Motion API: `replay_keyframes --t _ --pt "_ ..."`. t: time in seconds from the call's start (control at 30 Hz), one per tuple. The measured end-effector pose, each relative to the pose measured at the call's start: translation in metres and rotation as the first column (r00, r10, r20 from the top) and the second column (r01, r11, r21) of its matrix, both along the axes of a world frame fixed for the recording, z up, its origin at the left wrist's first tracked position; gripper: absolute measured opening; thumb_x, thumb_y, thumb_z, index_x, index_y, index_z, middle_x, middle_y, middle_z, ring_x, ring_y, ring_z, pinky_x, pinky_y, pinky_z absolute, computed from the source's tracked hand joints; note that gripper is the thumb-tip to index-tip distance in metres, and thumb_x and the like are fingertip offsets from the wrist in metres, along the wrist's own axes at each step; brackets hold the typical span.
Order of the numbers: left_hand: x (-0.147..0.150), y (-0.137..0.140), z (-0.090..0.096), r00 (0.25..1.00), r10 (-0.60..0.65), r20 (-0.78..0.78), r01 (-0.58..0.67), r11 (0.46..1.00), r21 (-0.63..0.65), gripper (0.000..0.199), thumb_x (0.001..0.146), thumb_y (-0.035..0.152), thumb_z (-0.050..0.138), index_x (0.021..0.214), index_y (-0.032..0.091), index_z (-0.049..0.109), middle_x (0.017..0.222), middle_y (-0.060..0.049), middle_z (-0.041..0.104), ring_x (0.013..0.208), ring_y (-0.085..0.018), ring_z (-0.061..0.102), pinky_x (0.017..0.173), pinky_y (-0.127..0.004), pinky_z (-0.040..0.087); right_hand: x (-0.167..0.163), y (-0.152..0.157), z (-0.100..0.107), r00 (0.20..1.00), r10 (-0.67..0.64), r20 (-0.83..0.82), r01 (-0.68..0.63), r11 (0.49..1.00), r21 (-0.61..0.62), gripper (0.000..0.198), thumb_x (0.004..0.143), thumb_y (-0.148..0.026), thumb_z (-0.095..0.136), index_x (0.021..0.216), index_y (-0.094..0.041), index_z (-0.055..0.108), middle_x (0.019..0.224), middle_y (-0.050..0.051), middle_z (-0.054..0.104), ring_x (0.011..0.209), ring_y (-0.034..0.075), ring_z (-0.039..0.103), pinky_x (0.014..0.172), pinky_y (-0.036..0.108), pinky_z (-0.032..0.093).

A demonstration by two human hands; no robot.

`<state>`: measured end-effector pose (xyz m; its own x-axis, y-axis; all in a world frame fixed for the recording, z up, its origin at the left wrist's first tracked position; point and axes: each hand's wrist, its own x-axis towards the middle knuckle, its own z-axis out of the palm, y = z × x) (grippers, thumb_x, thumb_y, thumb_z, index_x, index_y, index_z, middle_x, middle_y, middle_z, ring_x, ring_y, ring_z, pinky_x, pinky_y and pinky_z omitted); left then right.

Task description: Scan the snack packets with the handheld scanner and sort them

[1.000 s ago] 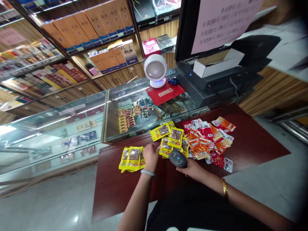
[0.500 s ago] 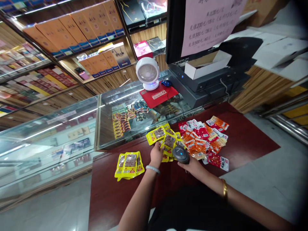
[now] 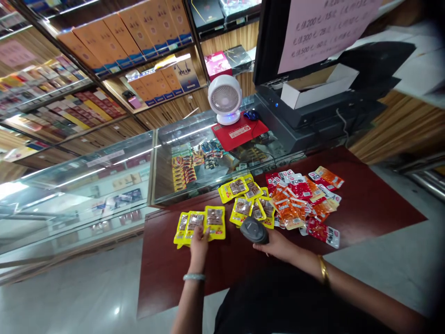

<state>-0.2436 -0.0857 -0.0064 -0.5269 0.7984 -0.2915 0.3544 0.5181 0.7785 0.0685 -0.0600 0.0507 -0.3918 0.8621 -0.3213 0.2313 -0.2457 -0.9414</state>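
Observation:
My left hand (image 3: 199, 248) pinches the lower left edge of a yellow snack packet (image 3: 215, 221) with a clear window showing brown contents. That packet lies against a small overlapping stack of like packets (image 3: 186, 228) on the left of the dark red table. In my right hand (image 3: 280, 247) is a dark grey handheld barcode scanner (image 3: 255, 229), fingers wrapped around its handle. The scanner's head points left, just in front of a loose pile of yellow packets (image 3: 242, 205). To the right of that pile lies a heap of orange, red and white packets (image 3: 288, 204).
The dark red tabletop (image 3: 167, 273) adjoins a glass display counter (image 3: 163, 185). On the counter stand a white fan (image 3: 225, 95), a red mat (image 3: 239, 132), a mouse (image 3: 251, 114) and a dark till machine (image 3: 295, 132) bearing a white box (image 3: 318, 88). Stocked shelves rise behind.
My left hand has moved left from the middle pile to the left stack, bringing a yellow packet with it. The scanner has turned slightly and its blue light no longer shows.

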Motion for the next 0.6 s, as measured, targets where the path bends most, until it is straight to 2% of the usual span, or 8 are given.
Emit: replay_keyframes --t 0.07,0.13,0.2,0.27,0.37,0.47,0.53,0.6 --pt "-0.027 -0.011 0.011 0.960 0.057 -0.275 -0.091 0.990 -0.112 0.031 0.078 0.046 0.062 0.092 0.020 0.055 0.089 -0.008 0.066 0.085 -0.025 0.063 0.076 -0.037 0.049 -0.001 -0.003 0.000 0.999 0.035 -0.025 -0.035 0.999 -0.004 0.049 0.068 -0.037 0.080 0.113 -0.021 0.070 0.103 0.007 0.077 0.095 0.030 0.071 0.086 0.043 0.056" --pt "-0.038 -0.014 0.022 0.812 0.063 -0.581 -0.166 0.978 -0.125 0.040 0.079 0.046 0.063 0.107 0.018 0.056 0.106 -0.013 0.065 0.104 -0.031 0.059 0.089 -0.043 0.045 -0.001 -0.003 -0.003 0.999 0.048 -0.023 -0.049 0.999 -0.009 0.051 0.069 -0.036 0.079 0.116 -0.019 0.069 0.109 0.008 0.075 0.100 0.031 0.070 0.091 0.045 0.054" --pt "-0.027 -0.007 0.028 0.707 -0.008 -0.707 -0.101 0.989 -0.112 0.045 0.081 0.046 0.063 0.115 0.017 0.056 0.114 -0.015 0.063 0.114 -0.032 0.055 0.097 -0.045 0.040 0.001 -0.004 -0.008 0.999 0.050 -0.004 -0.050 0.999 -0.015 0.048 0.071 -0.037 0.078 0.114 -0.018 0.069 0.111 0.010 0.075 0.104 0.032 0.068 0.094 0.047 0.053" --pt "0.004 0.010 0.026 0.735 -0.167 -0.658 0.102 0.985 -0.136 0.037 0.084 0.043 0.060 0.111 0.017 0.059 0.110 -0.012 0.065 0.111 -0.028 0.056 0.098 -0.041 0.040 0.002 -0.004 -0.012 0.999 0.042 0.021 -0.042 0.999 -0.013 0.046 0.072 -0.038 0.077 0.112 -0.017 0.069 0.111 0.010 0.075 0.105 0.033 0.068 0.096 0.048 0.051" --pt "0.060 0.042 0.012 0.784 -0.383 -0.488 0.361 0.921 -0.143 0.034 0.087 0.043 0.058 0.108 0.017 0.062 0.109 -0.012 0.067 0.107 -0.025 0.060 0.096 -0.035 0.042 0.003 -0.006 -0.016 0.999 0.007 0.032 -0.007 1.000 0.001 0.048 0.070 -0.038 0.078 0.113 -0.018 0.068 0.114 0.010 0.074 0.108 0.033 0.067 0.099 0.048 0.049" --pt "0.099 0.068 -0.002 0.811 -0.477 -0.340 0.414 0.877 -0.243 0.043 0.081 0.040 0.066 0.116 0.014 0.060 0.109 -0.014 0.069 0.104 -0.025 0.063 0.090 -0.033 0.044 0.006 -0.006 -0.018 1.000 -0.005 0.013 0.005 1.000 0.006 0.050 0.070 -0.039 0.078 0.115 -0.019 0.067 0.116 0.010 0.073 0.110 0.032 0.066 0.101 0.049 0.048" --pt "0.107 0.077 -0.008 0.840 -0.486 -0.242 0.411 0.860 -0.300 0.048 0.076 0.035 0.072 0.116 0.013 0.059 0.108 -0.015 0.070 0.101 -0.026 0.065 0.085 -0.032 0.045 0.009 -0.006 -0.018 1.000 -0.008 0.021 0.007 1.000 0.017 0.050 0.070 -0.040 0.077 0.115 -0.019 0.067 0.116 0.010 0.073 0.110 0.032 0.066 0.100 0.049 0.048" --pt "0.103 0.077 -0.012 0.882 -0.449 -0.143 0.400 0.874 -0.278 0.041 0.076 0.029 0.071 0.112 0.014 0.062 0.106 -0.014 0.071 0.097 -0.025 0.066 0.082 -0.031 0.047 0.013 -0.005 -0.017 0.998 -0.035 0.050 0.034 0.999 0.028 0.050 0.070 -0.041 0.077 0.113 -0.019 0.068 0.111 0.010 0.075 0.105 0.032 0.068 0.096 0.047 0.051"
